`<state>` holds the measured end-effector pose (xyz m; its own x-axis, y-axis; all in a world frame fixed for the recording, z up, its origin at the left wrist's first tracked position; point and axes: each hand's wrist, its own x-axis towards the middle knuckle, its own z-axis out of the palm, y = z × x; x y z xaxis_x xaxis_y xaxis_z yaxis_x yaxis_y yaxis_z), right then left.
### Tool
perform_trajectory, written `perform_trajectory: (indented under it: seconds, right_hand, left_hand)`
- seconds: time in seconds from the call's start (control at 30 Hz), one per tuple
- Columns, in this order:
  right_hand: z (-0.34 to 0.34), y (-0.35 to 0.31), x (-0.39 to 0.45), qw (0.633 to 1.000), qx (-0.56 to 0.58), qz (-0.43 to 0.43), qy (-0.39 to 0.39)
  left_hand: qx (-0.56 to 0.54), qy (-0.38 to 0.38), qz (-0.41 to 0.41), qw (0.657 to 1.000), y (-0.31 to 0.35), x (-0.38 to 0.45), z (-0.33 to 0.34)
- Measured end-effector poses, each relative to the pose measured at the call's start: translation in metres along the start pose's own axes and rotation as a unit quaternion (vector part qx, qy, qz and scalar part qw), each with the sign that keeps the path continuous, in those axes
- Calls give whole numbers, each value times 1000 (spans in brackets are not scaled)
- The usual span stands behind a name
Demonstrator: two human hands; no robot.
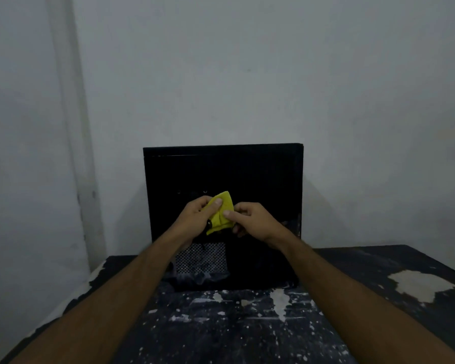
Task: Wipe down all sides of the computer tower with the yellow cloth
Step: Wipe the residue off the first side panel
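Observation:
A black computer tower (260,179) stands on the table against the back wall, its broad side panel facing me, with a perforated vent (200,257) low on the left. In front of that panel, both hands hold a small bunched yellow cloth (222,212). My left hand (197,216) grips the cloth's left side with the thumb on top. My right hand (250,219) pinches its right edge between thumb and fingers. Whether the cloth touches the panel cannot be told.
The table (234,324) is dark with chipped, flaking paint and pale bare patches (420,285) at the right. A grey wall rises right behind the tower, with a wall corner (71,127) on the left. The table's left edge runs diagonally near my left forearm.

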<state>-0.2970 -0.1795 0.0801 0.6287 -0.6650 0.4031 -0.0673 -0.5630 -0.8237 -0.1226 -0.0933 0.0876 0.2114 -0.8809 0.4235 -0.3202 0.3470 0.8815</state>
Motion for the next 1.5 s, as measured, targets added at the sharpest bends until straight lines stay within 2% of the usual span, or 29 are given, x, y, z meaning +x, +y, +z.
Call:
perform_trajectory:
  seconds: [0.2, 0.33, 0.43, 0.57, 0.73, 0.8, 0.9, 0.97, 1.03, 1.1, 1.17, 1.27, 1.37, 1.43, 1.5]
  right_hand:
    - [12, 0, 3, 993, 95, 60, 47]
    - [10, 0, -8, 988, 133, 77, 4]
    - [9, 1, -13, 990, 117, 68, -40]
    - [8, 7, -16, 997, 56, 46, -8]
    - [14, 16, -23, 999, -43, -2, 5]
    - [18, 19, -24, 996, -87, 9, -9]
    - [20, 14, -28, 996, -66, 30, -54]
    - [20, 11, -30, 994, -65, 27, -85]
    - [21, 12, -32, 993, -73, 12, -93]
    - [19, 16, -31, 995, -77, -1, -61]
    - [16, 18, -31, 997, -69, -12, -34]
    - [22, 18, -35, 999, -44, 2, -11]
    - [31, 25, -38, 998, 14, 55, -3]
    - [38, 27, -40, 984, 136, 115, -14]
    - [44, 30, -41, 956, 258, 136, -20]
  left_hand:
    - [-15, -21, -19, 999, -12, -12, -13]
    - [-38, -45, -30, 998, -20, -19, -21]
    - [-58, -88, -49, 993, -21, -24, -22]
    - [-58, -146, -85, 984, -26, -27, -25]
    - [-1, -191, -41, 981, -28, -34, -21]
    - [17, -166, -33, 985, -29, -37, -15]
    - [14, -73, -3, 997, -35, -36, -11]
    - [22, -39, 15, 999, -37, -35, -12]
    - [98, -33, 46, 994, -40, -34, -14]
    - [222, -13, 87, 971, -42, -35, -15]
    - [273, -12, 98, 957, -44, -36, -17]
    - [222, -58, 51, 972, -45, -37, -18]
    - [190, -54, 13, 980, -50, -38, -10]
    - [120, -36, 6, 992, -54, -41, 0]
    - [36, -3, 4, 999, -56, -44, 13]
